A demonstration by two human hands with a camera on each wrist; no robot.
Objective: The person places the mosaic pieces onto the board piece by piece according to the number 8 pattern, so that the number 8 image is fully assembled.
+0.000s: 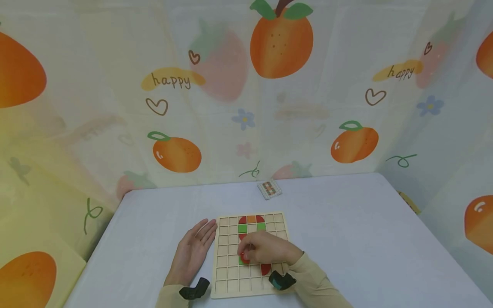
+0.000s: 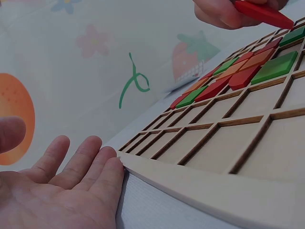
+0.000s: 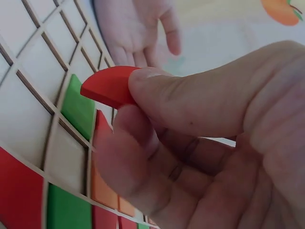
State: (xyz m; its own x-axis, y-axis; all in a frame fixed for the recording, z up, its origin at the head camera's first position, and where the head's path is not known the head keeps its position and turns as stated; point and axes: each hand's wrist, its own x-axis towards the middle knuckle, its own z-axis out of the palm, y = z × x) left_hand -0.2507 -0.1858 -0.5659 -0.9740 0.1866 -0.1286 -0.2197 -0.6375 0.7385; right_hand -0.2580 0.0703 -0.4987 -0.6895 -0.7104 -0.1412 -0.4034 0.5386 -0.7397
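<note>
A pale wooden grid board [image 1: 233, 273] lies on the white table, with red, orange and green tiles set in some of its squares. Over the board my right hand [image 1: 265, 248] pinches a red tile with one curved edge [image 3: 110, 86] between thumb and fingers. Just beneath that tile is a green tile [image 3: 80, 109], seated in a square. Part of the pattern is hidden behind the right hand in the head view. Beside the board's left edge my left hand [image 1: 194, 248] lies palm up, fingers extended, fingertips right at the frame [image 2: 143, 167].
At the back of the table lies a small stack of cards [image 1: 269, 189] with a coloured grid picture on top. A fruit-print cloth [image 1: 219, 115] hangs behind and along both sides. Each wrist carries a black strap device [image 1: 194, 290].
</note>
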